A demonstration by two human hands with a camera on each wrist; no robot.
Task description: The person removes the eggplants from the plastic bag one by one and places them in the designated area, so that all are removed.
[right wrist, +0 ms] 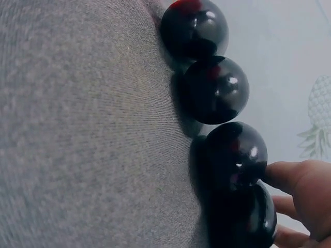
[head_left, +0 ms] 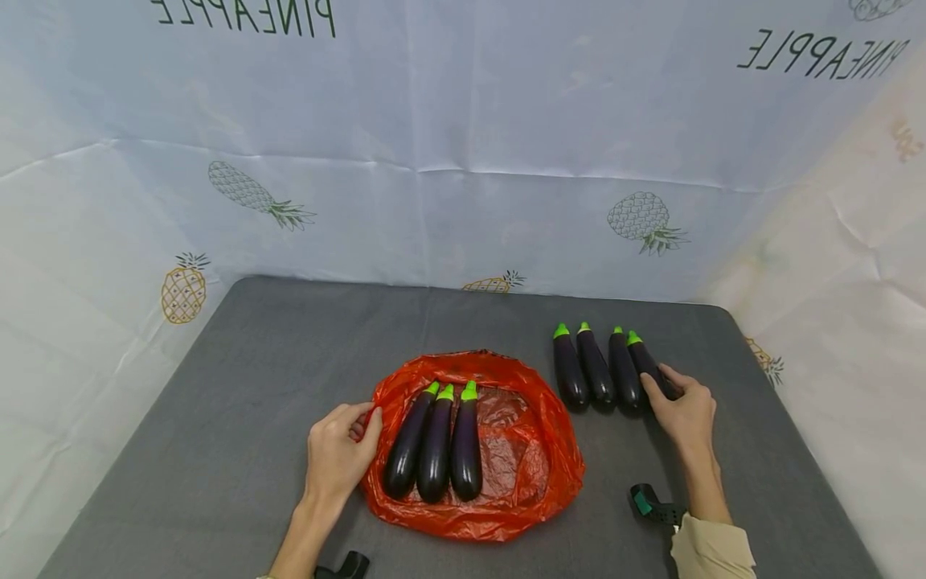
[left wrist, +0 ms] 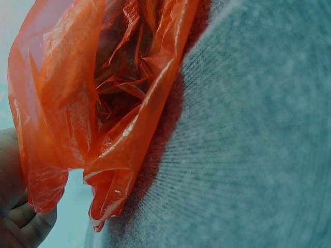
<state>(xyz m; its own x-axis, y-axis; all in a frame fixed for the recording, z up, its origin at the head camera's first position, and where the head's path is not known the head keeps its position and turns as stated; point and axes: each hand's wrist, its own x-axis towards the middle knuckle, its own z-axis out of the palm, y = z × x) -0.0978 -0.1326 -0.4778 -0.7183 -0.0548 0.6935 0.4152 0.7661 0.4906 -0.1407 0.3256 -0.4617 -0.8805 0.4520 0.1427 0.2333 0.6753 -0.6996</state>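
Note:
A red plastic bag (head_left: 506,527) lies on the table with its mouth spread wide and its rim rolled into a ring. Three dark purple eggplants (head_left: 435,450) with bright green stems lie side by side in its left half. My left hand (head_left: 340,450) pinches the bag's left rim between thumb and fingers; the left wrist view shows the crumpled red film (left wrist: 124,150) beside the fingers. To the right of the bag, several more eggplants (head_left: 596,370) lie in a row. My right hand (head_left: 683,406) grips the rightmost eggplant (right wrist: 243,217), thumb on one side and fingers on the other.
The grey table (head_left: 304,338) carries everything. Behind it and at both sides hangs a pale cloth (head_left: 434,104) printed with pineapples and mirrored lettering. Black wrist devices (head_left: 654,507) show near both forearms.

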